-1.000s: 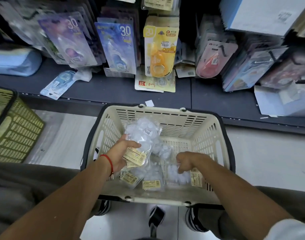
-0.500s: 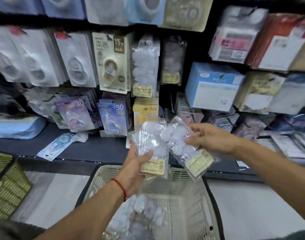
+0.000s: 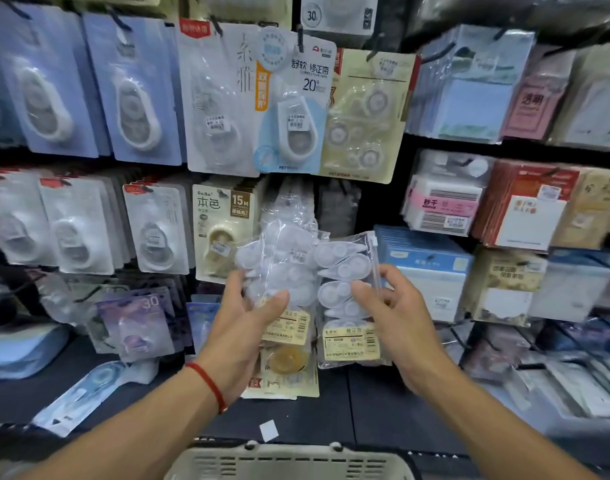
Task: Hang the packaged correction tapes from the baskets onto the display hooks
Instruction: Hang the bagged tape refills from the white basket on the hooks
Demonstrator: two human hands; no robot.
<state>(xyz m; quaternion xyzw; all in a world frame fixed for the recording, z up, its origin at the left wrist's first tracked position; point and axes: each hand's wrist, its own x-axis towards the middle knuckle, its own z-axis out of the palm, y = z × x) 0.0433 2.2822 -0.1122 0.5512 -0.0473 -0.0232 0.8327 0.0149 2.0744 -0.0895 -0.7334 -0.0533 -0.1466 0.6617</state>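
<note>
Left hand (image 3: 243, 327) perhaps holds several blurred packs (image 3: 279, 271).

Stock on view:
- Blue-backed blister cards (image 3: 50, 95), hanging, upper left.
- Sticky-note pads (image 3: 476, 98), upper right shelf.
- Blue boxes (image 3: 424, 268), stacked, mid right.
- Red-brown card packs (image 3: 535, 206), beside them.
- Loose blue packet (image 3: 85, 389), flat on dark shelf (image 3: 383, 407).
- Small white paper square (image 3: 269, 430), shelf front.

Both forearms raised; left hand (image 3: 243, 320) and right hand (image 3: 390, 313) fingers curled, gripping.
</note>
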